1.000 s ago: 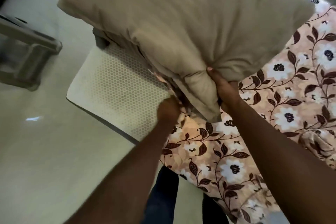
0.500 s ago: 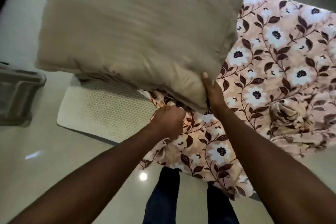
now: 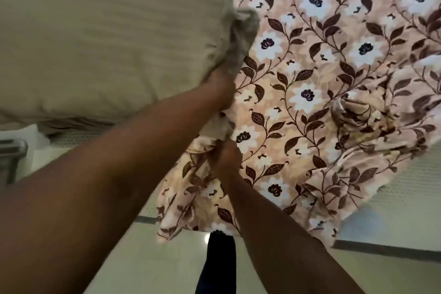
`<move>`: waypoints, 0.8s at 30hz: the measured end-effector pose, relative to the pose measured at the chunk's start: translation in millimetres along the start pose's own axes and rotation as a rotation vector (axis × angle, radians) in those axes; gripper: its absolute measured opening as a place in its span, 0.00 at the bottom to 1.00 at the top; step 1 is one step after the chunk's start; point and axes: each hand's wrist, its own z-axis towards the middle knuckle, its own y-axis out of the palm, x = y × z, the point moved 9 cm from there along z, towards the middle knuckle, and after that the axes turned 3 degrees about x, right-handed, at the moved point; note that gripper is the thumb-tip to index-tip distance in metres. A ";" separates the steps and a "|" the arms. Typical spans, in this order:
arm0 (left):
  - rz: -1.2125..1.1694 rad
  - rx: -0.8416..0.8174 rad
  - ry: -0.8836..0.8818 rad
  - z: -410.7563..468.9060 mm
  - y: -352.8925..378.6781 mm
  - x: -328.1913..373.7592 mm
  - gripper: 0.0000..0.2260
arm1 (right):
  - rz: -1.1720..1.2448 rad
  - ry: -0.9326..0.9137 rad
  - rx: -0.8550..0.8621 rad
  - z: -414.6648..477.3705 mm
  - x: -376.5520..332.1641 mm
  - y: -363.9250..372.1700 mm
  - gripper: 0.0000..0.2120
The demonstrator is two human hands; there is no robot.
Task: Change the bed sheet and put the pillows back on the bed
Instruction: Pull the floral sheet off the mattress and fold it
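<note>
A large beige pillow (image 3: 107, 38) fills the upper left, lifted over the bed's corner. My left hand (image 3: 220, 89) grips its bunched right-hand corner. Just below, my right hand (image 3: 226, 159) grips a gathered fold of the pink floral bed sheet (image 3: 322, 79), with a beige pillow corner (image 3: 214, 129) between the two hands. The sheet lies loose and rumpled over the white honeycomb-textured mattress (image 3: 405, 188), its near edge hanging past the mattress side. The fingers of both hands are mostly hidden in fabric.
Bare mattress also shows under the pillow (image 3: 71, 138). A grey metal-framed object (image 3: 12, 153) stands on the pale tiled floor (image 3: 155, 262) at the left. My dark trouser leg (image 3: 217, 262) is against the bed's near edge. A knotted lump of sheet (image 3: 355, 112) sits to the right.
The pillow has swung left and closer to the camera. My left hand has gone up from the sheet to the pillow's corner; my right hand has dropped from the pillow to the bunched sheet.
</note>
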 end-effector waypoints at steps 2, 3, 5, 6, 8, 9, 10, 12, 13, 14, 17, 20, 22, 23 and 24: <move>-0.082 0.032 -0.064 -13.2 14.7 -7.1 0.27 | 0.080 0.073 0.019 22.7 25.3 -28.4 0.08; -0.120 0.046 -0.051 -18.9 13.1 -5.0 0.26 | 0.097 0.083 0.031 36.3 33.8 -48.2 0.07; -0.115 0.058 -0.030 -32.7 5.7 -0.5 0.24 | 0.091 0.071 0.074 64.6 36.8 -94.6 0.08; -0.106 0.047 -0.032 -38.0 2.0 -1.3 0.24 | 0.069 0.057 0.101 79.1 37.9 -115.4 0.08; -0.118 0.052 -0.024 -41.8 -10.6 -5.6 0.23 | 0.067 0.082 0.158 107.6 49.4 -152.6 0.10; -0.146 0.045 -0.020 -40.4 -15.8 -7.5 0.20 | 0.075 0.130 0.186 117.3 65.9 -171.8 0.10; -0.172 0.026 -0.019 -38.3 -17.8 -10.1 0.17 | 0.070 0.198 0.221 124.3 87.5 -193.0 0.10; -0.188 0.003 -0.025 -36.5 -16.1 -16.1 0.16 | 0.037 0.308 0.294 132.4 129.1 -231.5 0.10; -0.185 -0.022 -0.026 -36.7 -11.9 -16.7 0.15 | 0.018 0.321 0.317 134.9 141.7 -244.7 0.10; -0.159 -0.033 -0.015 -37.0 -9.4 -15.0 0.15 | -0.006 0.317 0.317 137.8 146.3 -250.9 0.09; -0.096 -0.075 0.021 -29.6 -16.8 -5.3 0.15 | -0.138 0.244 0.205 151.0 127.7 -243.6 0.12; -0.110 -0.089 0.027 -7.3 -54.5 2.4 0.13 | -0.196 0.020 0.115 163.2 80.2 -230.6 0.31; -0.149 -0.046 0.008 11.4 -83.7 2.0 0.12 | -0.216 -0.175 0.005 163.0 38.6 -203.2 0.37; -0.146 0.000 -0.001 24.4 -94.8 0.5 0.13 | -0.249 -0.247 -0.066 161.2 22.2 -185.2 0.36; -0.135 0.034 -0.015 35.0 -103.4 -1.7 0.13 | -0.264 -0.296 -0.129 157.9 12.0 -166.4 0.31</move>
